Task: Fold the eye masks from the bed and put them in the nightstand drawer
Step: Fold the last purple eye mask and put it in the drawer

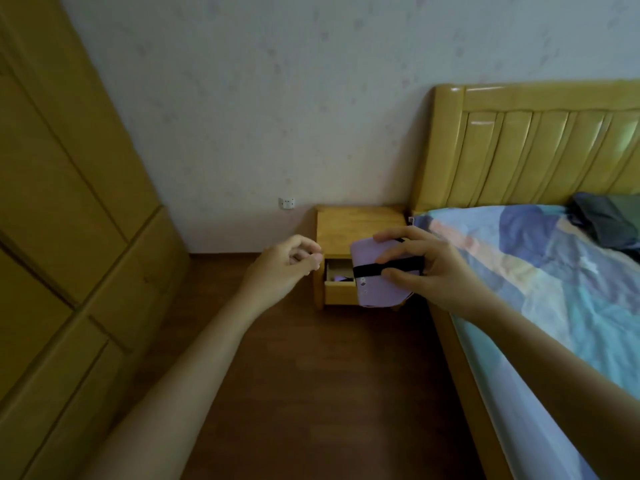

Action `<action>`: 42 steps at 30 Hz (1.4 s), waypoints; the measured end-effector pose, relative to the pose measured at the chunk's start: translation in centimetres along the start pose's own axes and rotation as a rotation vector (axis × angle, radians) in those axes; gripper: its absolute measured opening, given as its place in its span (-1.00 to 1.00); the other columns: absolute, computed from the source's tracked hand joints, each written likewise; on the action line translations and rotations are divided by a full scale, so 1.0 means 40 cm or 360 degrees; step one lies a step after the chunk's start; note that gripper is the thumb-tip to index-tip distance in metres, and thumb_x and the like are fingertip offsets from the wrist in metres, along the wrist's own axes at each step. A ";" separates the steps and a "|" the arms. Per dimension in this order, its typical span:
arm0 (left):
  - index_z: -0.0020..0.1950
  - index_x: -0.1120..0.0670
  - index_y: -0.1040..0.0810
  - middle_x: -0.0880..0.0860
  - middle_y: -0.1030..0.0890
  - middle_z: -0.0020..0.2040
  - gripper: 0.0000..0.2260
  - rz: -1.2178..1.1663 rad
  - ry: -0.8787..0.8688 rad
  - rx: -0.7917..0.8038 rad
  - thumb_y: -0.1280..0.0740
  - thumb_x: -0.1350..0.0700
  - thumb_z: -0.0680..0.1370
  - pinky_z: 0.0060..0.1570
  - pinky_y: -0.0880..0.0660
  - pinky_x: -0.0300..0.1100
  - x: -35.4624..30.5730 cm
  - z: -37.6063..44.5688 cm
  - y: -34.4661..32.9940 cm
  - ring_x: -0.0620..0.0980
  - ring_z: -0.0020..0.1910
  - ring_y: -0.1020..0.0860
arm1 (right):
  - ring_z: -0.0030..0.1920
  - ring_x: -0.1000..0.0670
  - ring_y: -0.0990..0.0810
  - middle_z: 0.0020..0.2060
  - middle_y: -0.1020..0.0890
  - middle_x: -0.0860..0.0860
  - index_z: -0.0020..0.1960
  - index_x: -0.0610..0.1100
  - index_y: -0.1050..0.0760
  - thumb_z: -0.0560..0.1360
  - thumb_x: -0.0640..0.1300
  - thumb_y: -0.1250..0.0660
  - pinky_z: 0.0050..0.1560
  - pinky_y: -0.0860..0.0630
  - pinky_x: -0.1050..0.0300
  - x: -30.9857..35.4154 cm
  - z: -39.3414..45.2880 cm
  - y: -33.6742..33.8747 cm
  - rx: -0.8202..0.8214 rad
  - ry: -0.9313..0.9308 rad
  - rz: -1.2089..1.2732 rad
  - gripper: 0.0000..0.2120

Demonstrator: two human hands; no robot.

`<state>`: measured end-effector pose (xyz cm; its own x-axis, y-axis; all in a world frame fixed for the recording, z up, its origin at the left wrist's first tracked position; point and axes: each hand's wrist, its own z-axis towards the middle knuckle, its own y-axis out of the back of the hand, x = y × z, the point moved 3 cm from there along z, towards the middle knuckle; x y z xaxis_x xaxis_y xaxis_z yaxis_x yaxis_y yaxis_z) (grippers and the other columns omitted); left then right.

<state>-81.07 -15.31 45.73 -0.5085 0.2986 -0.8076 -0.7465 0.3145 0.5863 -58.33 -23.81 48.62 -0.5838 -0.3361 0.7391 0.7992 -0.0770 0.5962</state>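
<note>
Eye mask [372, 271] in right hand [426, 271]

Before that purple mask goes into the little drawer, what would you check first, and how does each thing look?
1. Drawer open: ok, pulled out of the nightstand.
2. Mask held: ok, right hand grips the purple eye mask.
3. Mask folded: ok, compact, black strap across it.
4. Room in drawer: cannot tell; something purple already lies inside.
5. Left hand free: ok, holds nothing, beside the drawer.
6. Mask above drawer: cannot tell from one view.
</note>
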 end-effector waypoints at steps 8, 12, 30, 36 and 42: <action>0.03 -0.15 -0.53 -0.15 -0.67 -0.14 -0.83 0.0113 0.0203 0.0396 -0.25 -0.15 0.52 0.07 -0.54 0.08 0.179 0.455 -0.206 -0.16 -0.12 -0.62 | 0.22 0.20 -0.46 0.19 -0.50 0.20 -0.03 0.02 -0.63 0.42 -0.25 -0.42 0.05 -0.49 0.33 -0.393 0.190 0.042 0.0045 -0.0366 -0.0015 -0.80; 0.05 -0.14 -0.51 -0.15 -0.63 -0.10 -0.79 0.0161 0.0329 0.0500 -0.22 -0.18 0.52 0.06 -0.53 0.07 0.303 0.674 -0.327 -0.14 -0.10 -0.60 | 0.23 0.19 -0.46 0.19 -0.52 0.14 -0.04 0.00 -0.63 0.41 -0.27 -0.42 0.06 -0.48 0.24 -0.630 0.322 0.044 0.0122 -0.0503 0.0056 -0.79; 0.46 -0.01 -0.25 0.01 -0.60 0.15 -0.60 0.0502 0.0521 0.0880 -0.13 -0.03 0.63 -0.09 -0.49 -0.06 1.056 1.174 -0.853 0.09 0.03 -0.56 | 0.19 0.11 -0.46 0.17 -0.52 0.06 0.01 -0.11 -0.61 0.42 -0.29 -0.41 0.10 -0.43 0.29 -1.546 0.622 -0.314 0.0312 -0.1075 0.0015 -0.81; 0.53 -0.01 -0.16 0.17 -0.58 0.20 -0.56 0.0717 0.0556 0.0941 0.03 -0.09 0.67 -0.04 -0.35 -0.07 1.190 1.199 -0.951 0.22 0.10 -0.53 | 0.19 0.09 -0.47 0.16 -0.53 0.04 0.00 -0.11 -0.61 0.42 -0.32 -0.42 -0.01 -0.41 0.42 -1.696 0.595 -0.429 0.0269 -0.1157 0.0098 -0.79; 0.26 0.02 -0.44 0.13 -0.63 -0.06 -0.68 0.0831 0.0586 0.0765 0.03 0.00 0.68 -0.33 -0.24 -0.13 1.223 1.214 -0.990 0.16 -0.12 -0.56 | 0.14 0.27 -0.43 0.15 -0.54 0.02 0.04 -0.12 -0.58 0.41 -0.38 -0.40 0.19 -0.38 0.23 -1.786 0.553 -0.478 0.0063 -0.1339 0.0245 -0.74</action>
<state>-55.54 30.58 -13.96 -0.9130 0.2239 -0.3410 -0.1490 0.5952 0.7897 -35.08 22.42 -8.64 -0.3938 0.4694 0.7903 0.8818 -0.0498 0.4690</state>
